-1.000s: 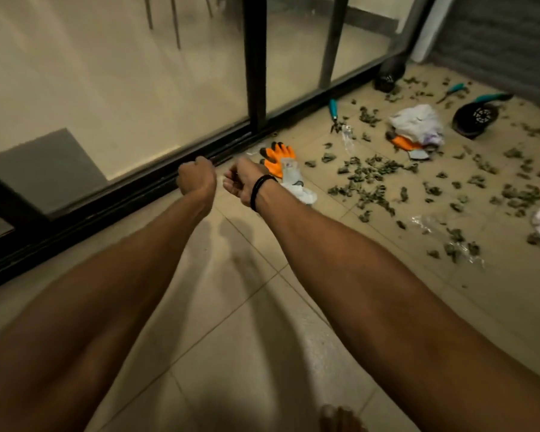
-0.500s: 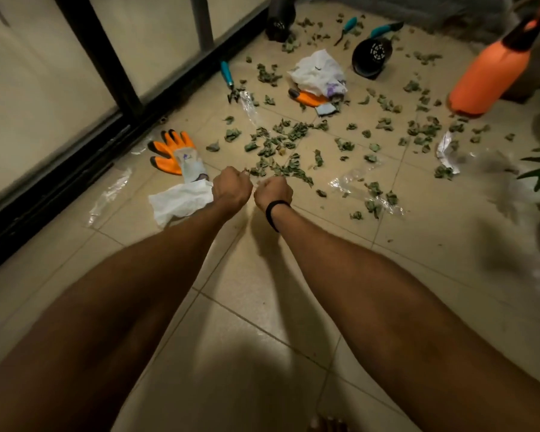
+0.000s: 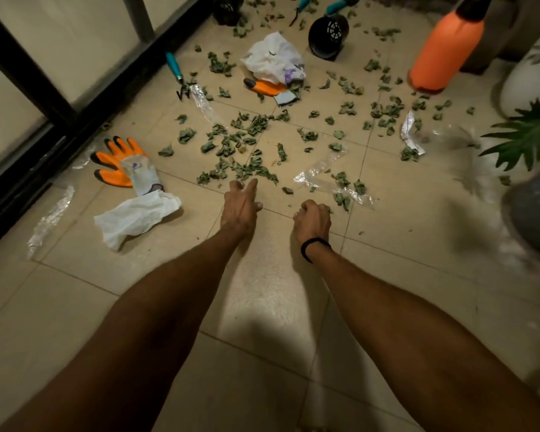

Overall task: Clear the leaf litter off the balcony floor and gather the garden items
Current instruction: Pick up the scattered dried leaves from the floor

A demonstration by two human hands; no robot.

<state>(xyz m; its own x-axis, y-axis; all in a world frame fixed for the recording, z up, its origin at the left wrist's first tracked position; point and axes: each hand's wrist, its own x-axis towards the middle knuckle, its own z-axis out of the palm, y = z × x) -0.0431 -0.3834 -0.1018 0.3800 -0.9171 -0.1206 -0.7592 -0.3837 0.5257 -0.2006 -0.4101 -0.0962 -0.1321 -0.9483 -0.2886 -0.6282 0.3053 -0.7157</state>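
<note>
Dry green leaves (image 3: 247,141) lie scattered over the tiled balcony floor (image 3: 262,294). My left hand (image 3: 240,204) reaches low toward the nearest leaves, its fingers stretched out and the fingertips just short of them. Beside it, my right hand (image 3: 312,218), with a black band on the wrist, hangs in a loose fist with nothing visible in it. An orange glove (image 3: 119,163) lies to the left, next to a crumpled white cloth (image 3: 138,216). A second orange glove (image 3: 267,87) pokes out from under a white bag (image 3: 273,59). A teal hand rake (image 3: 175,71) rests near the railing.
A black railing with glass panels (image 3: 44,88) runs along the left. An orange spray bottle (image 3: 446,48), a black pot (image 3: 328,34) and teal tools (image 3: 303,4) stand at the back. Clear plastic scraps (image 3: 325,179) lie among the leaves. A potted plant (image 3: 530,132) crowds the right.
The view has swung down and right from the railing onto the leaf litter. Both hands dropped toward the floor; my left fist has uncurled and its fingers now stretch toward the leaves.
</note>
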